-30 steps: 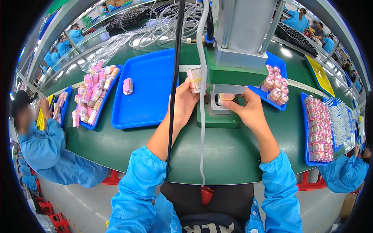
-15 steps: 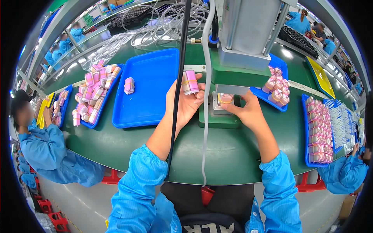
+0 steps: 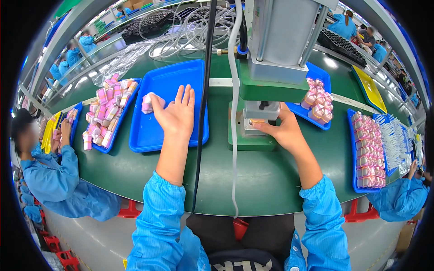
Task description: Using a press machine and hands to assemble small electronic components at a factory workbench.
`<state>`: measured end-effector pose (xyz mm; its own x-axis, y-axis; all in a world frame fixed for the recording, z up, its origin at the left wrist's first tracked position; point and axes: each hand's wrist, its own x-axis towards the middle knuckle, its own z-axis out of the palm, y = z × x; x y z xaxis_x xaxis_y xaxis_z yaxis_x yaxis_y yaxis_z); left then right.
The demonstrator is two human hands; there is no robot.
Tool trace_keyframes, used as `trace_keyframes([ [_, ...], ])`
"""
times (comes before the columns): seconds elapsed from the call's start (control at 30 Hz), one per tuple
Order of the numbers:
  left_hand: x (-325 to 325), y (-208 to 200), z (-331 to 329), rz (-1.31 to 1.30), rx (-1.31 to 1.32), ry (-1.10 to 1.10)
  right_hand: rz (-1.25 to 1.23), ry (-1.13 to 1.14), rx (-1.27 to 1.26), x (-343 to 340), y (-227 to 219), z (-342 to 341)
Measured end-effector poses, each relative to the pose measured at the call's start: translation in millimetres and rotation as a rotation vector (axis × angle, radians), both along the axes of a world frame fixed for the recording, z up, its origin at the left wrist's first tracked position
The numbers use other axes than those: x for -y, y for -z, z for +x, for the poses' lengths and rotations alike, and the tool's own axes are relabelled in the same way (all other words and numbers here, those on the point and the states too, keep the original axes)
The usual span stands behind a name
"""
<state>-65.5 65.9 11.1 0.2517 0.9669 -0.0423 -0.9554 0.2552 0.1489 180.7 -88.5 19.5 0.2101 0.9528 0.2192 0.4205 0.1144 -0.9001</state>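
My left hand (image 3: 177,113) is palm up with fingers stretched out, over the blue tray (image 3: 171,143). Its thumb is beside a pink-and-white wrapped bundle (image 3: 147,105) lying in that tray; the thumb partly covers it, and whether a second one lies there I cannot tell. My right hand (image 3: 285,128) is at the green-based press (image 3: 253,143), thumb bent toward the gap under the metal press head (image 3: 262,109). Only a sliver of the wrapped bundle (image 3: 258,121) in the metal fixture shows there, with the thumb against it. The right fingertips are hidden behind the fixture.
Left is a heaped tray of bundles (image 3: 106,110); right of the press stand another tray of bundles (image 3: 318,101) and a full, ordered tray (image 3: 370,153). A black cable (image 3: 203,117) and a grey hose (image 3: 234,117) hang before me. A co-worker (image 3: 58,176) sits left.
My left hand has moved left from beside the press to the blue tray and no longer holds the wrapped bundle. The press head has come down over the fixture, where my right hand stays.
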Motion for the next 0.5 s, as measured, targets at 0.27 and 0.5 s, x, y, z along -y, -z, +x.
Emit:
trace_keyframes([
  [0.27, 36.6, 5.4, 37.7, 0.744, -1.304, -0.067, 0.047, -0.008, 0.101, 0.1, -1.3, -0.4],
  [0.5, 63.4, -7.5, 52.9, 1.091, -1.429, 0.144, 0.022, -0.02, 0.025, -0.2, 1.0, 0.7],
])
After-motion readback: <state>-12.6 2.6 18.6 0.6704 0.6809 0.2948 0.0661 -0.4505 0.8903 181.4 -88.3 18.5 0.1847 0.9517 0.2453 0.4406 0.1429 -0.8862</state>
